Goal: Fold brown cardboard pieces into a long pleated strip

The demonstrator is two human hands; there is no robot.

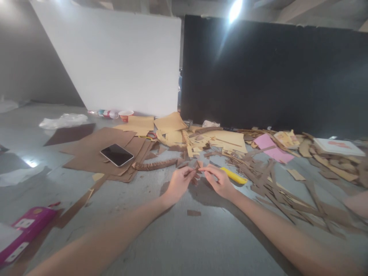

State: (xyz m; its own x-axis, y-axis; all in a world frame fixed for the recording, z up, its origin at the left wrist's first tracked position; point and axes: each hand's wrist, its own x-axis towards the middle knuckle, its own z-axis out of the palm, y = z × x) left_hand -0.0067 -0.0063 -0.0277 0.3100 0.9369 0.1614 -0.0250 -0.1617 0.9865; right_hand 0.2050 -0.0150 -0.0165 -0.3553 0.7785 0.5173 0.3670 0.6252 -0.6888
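My left hand (179, 183) pinches a small brown piece of cut cardboard (196, 177) between thumb and fingers, just above the grey tabletop (172, 245). From the other side my right hand (220, 181) reaches in, its index finger stretched to the top of the same piece and its thumb bent below. Whether the right fingers grip it or only touch it is hard to see. Beside the right hand lies a yellow box cutter (234, 175). A curved brown cardboard strip with a fringed edge (156, 165) rests beyond my left hand. A small brown scrap (193, 212) lies nearer me.
On the left, a phone (117, 155) rests on brown cardboard sheets (86, 153); a magenta case (28, 230) sits nearer. Cardboard strips (276, 191) and a pink sheet (273, 148) cover the right. Behind are a paper cup (125, 115), a plastic bottle (107, 114) and upright boards (273, 76).
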